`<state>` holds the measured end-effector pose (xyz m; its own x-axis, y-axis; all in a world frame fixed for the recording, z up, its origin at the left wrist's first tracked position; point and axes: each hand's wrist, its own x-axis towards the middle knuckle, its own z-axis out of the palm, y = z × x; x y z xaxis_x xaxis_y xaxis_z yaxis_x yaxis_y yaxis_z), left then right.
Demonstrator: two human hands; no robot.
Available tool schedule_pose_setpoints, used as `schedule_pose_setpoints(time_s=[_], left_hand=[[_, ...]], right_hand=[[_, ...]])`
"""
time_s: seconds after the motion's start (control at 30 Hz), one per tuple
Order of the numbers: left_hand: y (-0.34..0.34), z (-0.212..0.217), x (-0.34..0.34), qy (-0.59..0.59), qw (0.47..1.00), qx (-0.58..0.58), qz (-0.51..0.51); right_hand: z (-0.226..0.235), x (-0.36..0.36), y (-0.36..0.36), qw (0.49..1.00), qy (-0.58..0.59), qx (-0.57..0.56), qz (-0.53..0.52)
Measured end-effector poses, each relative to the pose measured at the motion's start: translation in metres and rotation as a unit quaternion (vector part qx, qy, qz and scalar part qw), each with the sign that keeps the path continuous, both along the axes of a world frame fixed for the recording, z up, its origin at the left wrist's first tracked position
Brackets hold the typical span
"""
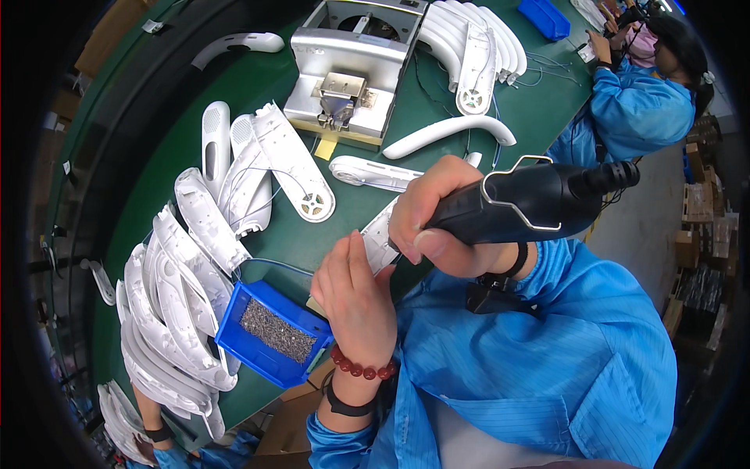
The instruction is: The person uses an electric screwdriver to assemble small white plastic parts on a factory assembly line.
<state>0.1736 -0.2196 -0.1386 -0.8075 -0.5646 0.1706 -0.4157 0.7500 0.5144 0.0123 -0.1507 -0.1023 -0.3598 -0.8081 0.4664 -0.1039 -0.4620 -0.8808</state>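
Note:
My right hand [437, 223] is wrapped round a black electric screwdriver [519, 205] with a bent wire hanger along its body. The tool's tip points down at a white plastic shell [378, 236] and is mostly hidden by my fingers. My left hand [355, 293] grips that shell from the near side, its fingers along one edge and the thumb at the other. Beside the left hand sits a blue bin [258, 361] holding many small grey screws [277, 330].
Left of the bin lies a pile of curved white shells [168, 305], some with thin wires. A metal fixture [351, 62] stands at the back, with more shells [476, 62] to its right. Co-workers in blue are at the right [641, 109] and lower left [160, 442].

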Motion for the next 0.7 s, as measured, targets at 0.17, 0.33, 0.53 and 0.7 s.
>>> schedule_pose_setpoints(time_s=[0.17,0.33,0.53,0.7], left_hand=[[-0.001,-0.001,0.000,0.005,1.000,0.004,0.001],[-0.001,-0.004,0.000,0.015,1.000,-0.006,-0.004],[-0.001,-0.004,0.001,0.018,1.000,-0.012,-0.004],[-0.005,0.003,0.002,0.005,0.999,-0.029,-0.018]], right_hand=[[-0.003,0.000,-0.002,1.000,0.016,0.019,-0.012],[0.003,0.002,-0.005,0.998,0.029,0.060,-0.005],[0.004,0.007,-0.010,0.998,0.008,0.065,-0.021],[0.012,0.005,-0.010,0.996,-0.036,0.079,-0.022]])
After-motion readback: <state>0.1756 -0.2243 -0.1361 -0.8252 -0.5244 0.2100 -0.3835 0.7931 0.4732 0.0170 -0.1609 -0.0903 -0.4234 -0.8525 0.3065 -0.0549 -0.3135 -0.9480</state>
